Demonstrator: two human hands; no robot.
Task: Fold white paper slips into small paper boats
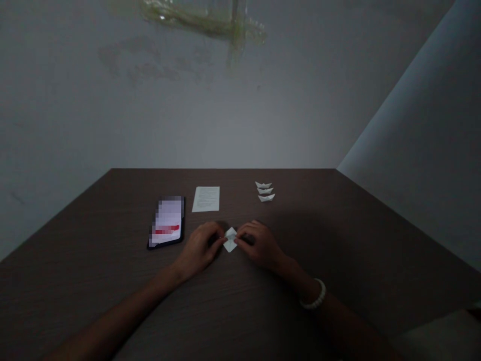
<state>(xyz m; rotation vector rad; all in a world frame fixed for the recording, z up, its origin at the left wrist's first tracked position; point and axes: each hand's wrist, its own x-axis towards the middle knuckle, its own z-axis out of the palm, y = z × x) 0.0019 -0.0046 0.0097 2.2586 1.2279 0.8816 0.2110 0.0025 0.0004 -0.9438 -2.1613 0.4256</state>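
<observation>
A small folded piece of white paper (230,241), diamond-shaped with creases, is held between my two hands just above or on the table; I cannot tell which. My left hand (203,246) pinches its left corner between thumb and fingers. On the opposite corner, my right hand (260,243) closes its thumb and fingertips in the same way. A white beaded bracelet (318,296) circles my right wrist. Beyond my right hand, three little folded paper boats (265,191) stand in a column, one behind another.
Left of my left hand lies a smartphone (166,222) with a lit, blurred screen. A stack of printed paper slips (206,199) rests behind my hands. The brown wooden table (112,200) meets a grey, stained wall (293,110) at its far edge.
</observation>
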